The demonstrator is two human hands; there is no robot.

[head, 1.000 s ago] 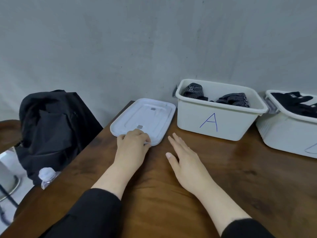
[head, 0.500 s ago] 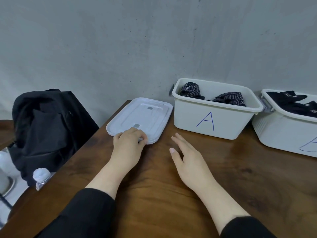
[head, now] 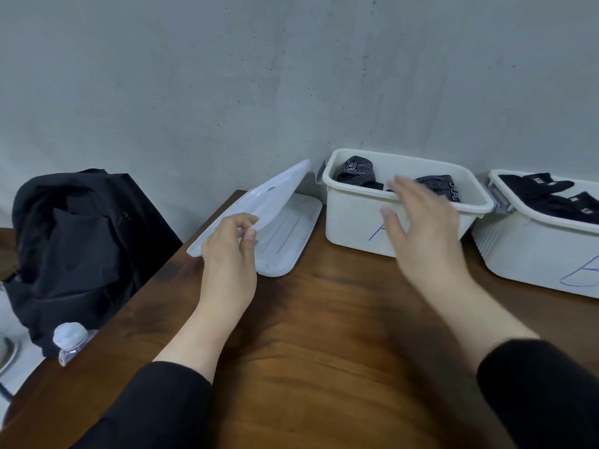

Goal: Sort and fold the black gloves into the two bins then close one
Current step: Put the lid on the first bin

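Your left hand (head: 231, 241) pinches the top lid (head: 259, 205), tilted up at centre frame; your right hand (head: 421, 228) hovers spread before bin A (head: 356, 222). Likely light, stiff, slick: grip both edges.

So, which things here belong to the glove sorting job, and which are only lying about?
Job:
- top lid, gripped by left hand
- second lid beneath
- bin A
- second bin
- gloves
- right hand

Lying about:
- black backpack
- plastic bottle
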